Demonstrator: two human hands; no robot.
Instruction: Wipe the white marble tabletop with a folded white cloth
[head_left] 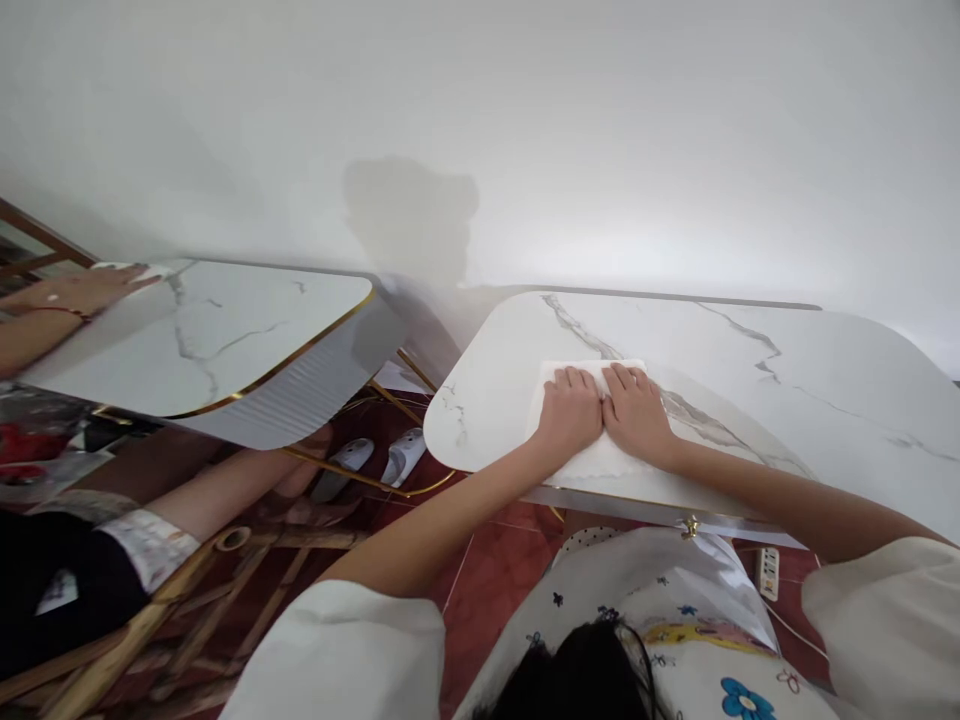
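Both of my hands rest side by side on a thin white sheet [596, 465], a wipe or paper towel by its look. The sheet lies spread on a white marble-patterned tabletop [750, 400], near its front edge. My left hand [571, 412] lies palm down on the sheet's left part, fingers pointing away from me. Beside it, my right hand [636, 412] also lies palm down, fingers forward. The thumbs meet or nearly meet in the middle. Neither palm shows. A small gold knob [689, 527] sits on the table's front below my right forearm.
At left stands a matching gold-edged table [240, 340]; another person's hand [105, 288] lies on it over something white. A bamboo chair [187, 610], white clogs [403, 457] and gold table legs stand low left. A power strip [768, 572] hangs low right. Behind is a wall [600, 150].
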